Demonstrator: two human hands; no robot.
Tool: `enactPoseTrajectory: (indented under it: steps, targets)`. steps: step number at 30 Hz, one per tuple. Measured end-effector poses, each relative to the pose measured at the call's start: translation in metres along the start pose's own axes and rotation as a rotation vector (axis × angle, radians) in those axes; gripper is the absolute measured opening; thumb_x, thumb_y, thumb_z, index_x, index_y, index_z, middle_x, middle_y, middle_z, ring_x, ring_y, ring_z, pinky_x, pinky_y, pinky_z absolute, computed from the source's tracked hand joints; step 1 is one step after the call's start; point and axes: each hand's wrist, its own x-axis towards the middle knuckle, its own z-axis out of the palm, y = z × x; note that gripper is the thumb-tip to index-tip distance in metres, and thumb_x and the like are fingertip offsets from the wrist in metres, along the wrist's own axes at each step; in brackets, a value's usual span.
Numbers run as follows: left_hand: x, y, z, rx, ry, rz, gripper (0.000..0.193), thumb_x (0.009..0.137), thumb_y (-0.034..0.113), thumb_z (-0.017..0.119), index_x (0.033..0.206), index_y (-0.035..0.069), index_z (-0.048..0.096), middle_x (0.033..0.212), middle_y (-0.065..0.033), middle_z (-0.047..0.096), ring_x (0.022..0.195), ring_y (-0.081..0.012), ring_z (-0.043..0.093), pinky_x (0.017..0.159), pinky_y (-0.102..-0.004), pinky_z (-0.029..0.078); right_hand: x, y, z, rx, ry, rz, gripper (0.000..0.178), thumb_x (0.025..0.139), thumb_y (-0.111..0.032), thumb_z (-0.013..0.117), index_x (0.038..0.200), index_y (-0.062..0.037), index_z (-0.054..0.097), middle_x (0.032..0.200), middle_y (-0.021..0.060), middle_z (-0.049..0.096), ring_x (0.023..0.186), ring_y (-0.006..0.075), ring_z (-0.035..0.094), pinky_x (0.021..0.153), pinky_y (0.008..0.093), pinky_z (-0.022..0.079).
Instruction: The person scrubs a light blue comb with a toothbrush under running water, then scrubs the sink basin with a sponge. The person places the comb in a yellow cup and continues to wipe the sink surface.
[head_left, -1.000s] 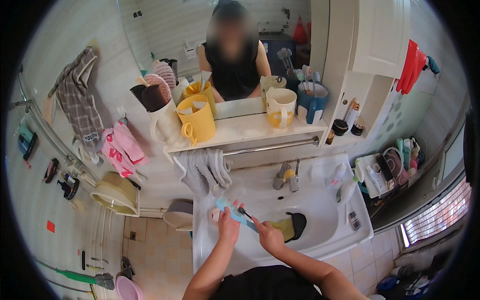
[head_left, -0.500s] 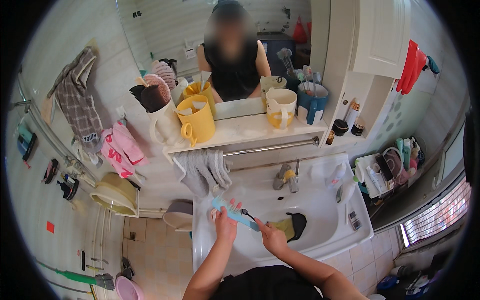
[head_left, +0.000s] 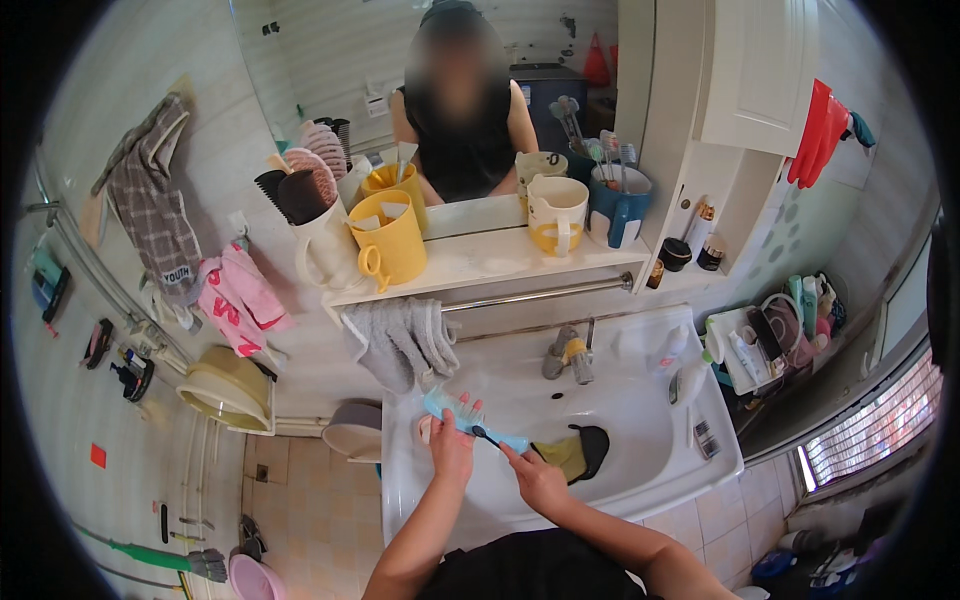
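Note:
A light blue comb (head_left: 437, 402) lies slantwise over the left part of the white washbasin (head_left: 640, 487), gripped in my left hand (head_left: 453, 452), some of whose fingertips show past its far edge. My right hand (head_left: 541, 482) holds a small dark brush, like a toothbrush (head_left: 481, 433), by its handle. The brush's head rests against or just over the comb near my left fingers; contact is hard to tell. Beyond my right hand, a yellow-green and black cloth (head_left: 568, 457) sits in the bowl.
The tap (head_left: 568, 355) stands at the basin's back. Above it runs a metal rail with a grey towel (head_left: 395, 345), under a shelf (head_left: 480, 263) with yellow mugs (head_left: 388, 245) and a blue mug (head_left: 617, 215). Bottles (head_left: 688, 382) line the right rim.
The dark brush has shifted slightly left along the comb, with my right hand following. The comb has tilted a little in my left hand. The whole view has moved slightly.

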Motion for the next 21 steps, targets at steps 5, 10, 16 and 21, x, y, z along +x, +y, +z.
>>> enactPoseTrajectory:
  steps: [5, 10, 16, 21]
  targets:
    - [-0.001, 0.021, 0.010, -0.044, 0.118, 0.080, 0.036, 0.096, 0.025, 0.041, 0.128, 0.009, 0.034, 0.133, -0.0120, 0.040, 0.115, -0.0327, 0.048, 0.088, -0.0491, 0.042, -0.024, 0.023, 0.003, 0.049, 0.045, 0.246, 0.043, 0.084, -0.006, 0.051, 0.125, -0.0190, 0.050, 0.082, 0.0127, 0.056, 0.067, 0.0343, 0.057, 0.058, 0.0417, 0.046]
    - [-0.003, 0.015, -0.001, -0.064, 0.134, 0.105, 0.034, 0.096, 0.025, 0.040, 0.126, 0.009, 0.035, 0.134, -0.0108, 0.040, 0.117, -0.0312, 0.045, 0.089, -0.0513, 0.041, -0.016, 0.004, -0.003, 0.106, 0.044, 0.170, 0.041, 0.085, -0.007, 0.051, 0.125, -0.0162, 0.050, 0.083, 0.0137, 0.057, 0.071, 0.0337, 0.057, 0.061, 0.0406, 0.046]
    - [-0.010, 0.033, 0.019, -0.130, 0.149, 0.041, 0.034, 0.095, 0.024, 0.042, 0.125, 0.008, 0.036, 0.134, -0.0107, 0.039, 0.119, -0.0321, 0.043, 0.090, -0.0514, 0.041, -0.026, 0.041, 0.008, 0.061, 0.082, 0.320, 0.041, 0.084, -0.007, 0.050, 0.124, -0.0166, 0.051, 0.080, 0.0142, 0.056, 0.071, 0.0324, 0.057, 0.061, 0.0398, 0.046]
    - [-0.005, 0.021, 0.006, -0.092, 0.146, 0.079, 0.034, 0.095, 0.025, 0.042, 0.124, 0.008, 0.036, 0.133, -0.0103, 0.040, 0.119, -0.0318, 0.042, 0.090, -0.0507, 0.043, -0.022, 0.014, -0.007, 0.093, 0.023, 0.163, 0.040, 0.084, -0.007, 0.050, 0.122, -0.0188, 0.053, 0.079, 0.0141, 0.058, 0.072, 0.0340, 0.058, 0.063, 0.0430, 0.047]
